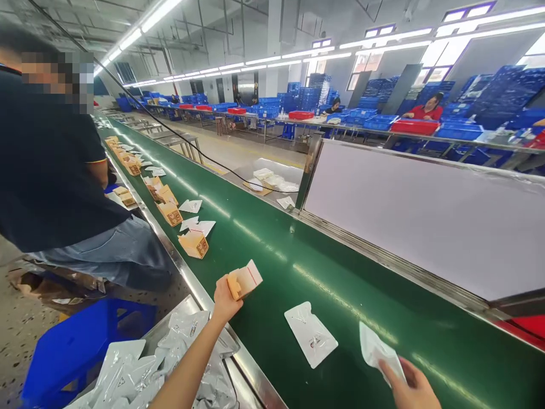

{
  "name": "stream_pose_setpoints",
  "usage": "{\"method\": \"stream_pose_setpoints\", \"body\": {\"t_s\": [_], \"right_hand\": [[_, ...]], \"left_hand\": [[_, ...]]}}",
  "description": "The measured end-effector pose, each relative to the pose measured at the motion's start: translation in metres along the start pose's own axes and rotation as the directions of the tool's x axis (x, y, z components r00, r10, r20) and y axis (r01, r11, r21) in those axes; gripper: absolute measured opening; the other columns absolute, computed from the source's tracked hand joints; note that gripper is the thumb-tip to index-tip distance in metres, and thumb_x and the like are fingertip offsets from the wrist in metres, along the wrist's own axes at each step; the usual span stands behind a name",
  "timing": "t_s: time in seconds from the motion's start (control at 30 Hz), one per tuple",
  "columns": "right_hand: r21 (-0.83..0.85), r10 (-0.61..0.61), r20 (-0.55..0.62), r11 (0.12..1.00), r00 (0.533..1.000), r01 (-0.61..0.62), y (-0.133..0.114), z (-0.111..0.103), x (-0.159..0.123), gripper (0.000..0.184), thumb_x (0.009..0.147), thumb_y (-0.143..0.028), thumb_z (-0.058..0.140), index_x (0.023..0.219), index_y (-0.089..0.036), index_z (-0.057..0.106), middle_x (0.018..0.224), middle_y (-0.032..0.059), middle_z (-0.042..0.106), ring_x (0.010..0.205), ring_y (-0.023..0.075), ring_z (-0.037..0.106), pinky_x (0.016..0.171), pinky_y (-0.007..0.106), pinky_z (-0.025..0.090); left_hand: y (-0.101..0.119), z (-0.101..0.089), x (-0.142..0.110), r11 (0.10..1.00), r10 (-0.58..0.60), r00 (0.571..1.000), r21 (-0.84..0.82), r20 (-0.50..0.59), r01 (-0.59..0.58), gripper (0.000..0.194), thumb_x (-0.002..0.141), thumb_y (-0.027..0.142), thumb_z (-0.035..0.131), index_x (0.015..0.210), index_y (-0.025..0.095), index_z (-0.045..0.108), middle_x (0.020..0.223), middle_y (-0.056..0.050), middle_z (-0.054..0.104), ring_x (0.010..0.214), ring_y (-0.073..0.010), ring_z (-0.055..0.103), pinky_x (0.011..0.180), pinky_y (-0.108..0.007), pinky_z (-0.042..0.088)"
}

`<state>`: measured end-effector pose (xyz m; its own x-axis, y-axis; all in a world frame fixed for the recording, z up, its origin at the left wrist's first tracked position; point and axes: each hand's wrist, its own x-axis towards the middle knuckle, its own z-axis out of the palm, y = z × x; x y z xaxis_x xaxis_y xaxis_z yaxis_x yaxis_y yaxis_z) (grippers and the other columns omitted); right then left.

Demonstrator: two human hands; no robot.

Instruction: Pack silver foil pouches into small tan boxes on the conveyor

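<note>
My left hand (225,301) is closed around a small orange-and-white carton (246,280) above the near edge of the green conveyor belt (272,318). The carton's white flap with a red line stands up. At the lower right, my right hand (411,383) pinches a white sealed pouch (380,351) between thumb and fingers. Between my two hands another white pouch (313,335) lies flat on the belt. Farther along the belt, an open carton (194,244) stands near a white pouch (203,228).
A heap of white pouches (170,358) fills a metal tray at the near side, beside a blue stool (85,346). A person in dark clothes (55,159) is at the left. Several cartons and pouches line the belt. A pale panel (417,210) borders its far side.
</note>
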<state>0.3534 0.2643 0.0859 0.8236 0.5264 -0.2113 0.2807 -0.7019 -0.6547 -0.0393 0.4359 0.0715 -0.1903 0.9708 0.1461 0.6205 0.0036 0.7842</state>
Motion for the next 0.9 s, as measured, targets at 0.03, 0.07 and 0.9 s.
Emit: {"method": "stream_pose_setpoints", "body": {"t_s": [0.03,0.07,0.9], "right_hand": [[0.022,-0.071,0.023,0.997,0.997,0.071,-0.022,-0.007,-0.013,0.046,0.060,-0.059,0.062,0.089,-0.023,0.062,0.089,0.0097,0.069,0.074,0.0307,0.065,0.065,0.042,0.051],[0.067,-0.154,0.014,0.986,0.988,0.153,-0.045,-0.013,-0.030,0.042,0.057,-0.057,0.066,0.082,-0.023,0.062,0.082,0.0075,0.069,0.072,0.0285,0.065,0.062,0.037,0.050],[0.453,-0.572,0.812,0.742,0.116,0.494,-0.078,-0.033,-0.129,0.053,0.063,-0.032,0.071,0.113,-0.020,0.056,0.113,0.0045,0.060,0.102,0.0222,0.055,0.090,0.033,0.047]], "left_hand": [[0.011,0.002,-0.013,0.999,0.039,0.998,0.007,0.041,-0.039,0.064,0.048,0.008,0.061,0.110,0.019,0.046,0.109,-0.007,0.053,0.112,-0.0283,0.051,0.097,-0.042,0.043],[0.022,0.004,-0.027,0.997,0.074,0.994,0.010,0.084,-0.075,0.063,0.049,0.008,0.060,0.110,0.019,0.046,0.110,-0.007,0.052,0.113,-0.0273,0.051,0.098,-0.042,0.043],[0.100,0.022,-0.197,0.975,0.205,0.859,-0.016,0.470,-0.224,0.069,0.069,0.024,0.064,0.131,0.014,0.035,0.124,-0.016,0.053,0.117,-0.0297,0.052,0.100,-0.050,0.043]]}}
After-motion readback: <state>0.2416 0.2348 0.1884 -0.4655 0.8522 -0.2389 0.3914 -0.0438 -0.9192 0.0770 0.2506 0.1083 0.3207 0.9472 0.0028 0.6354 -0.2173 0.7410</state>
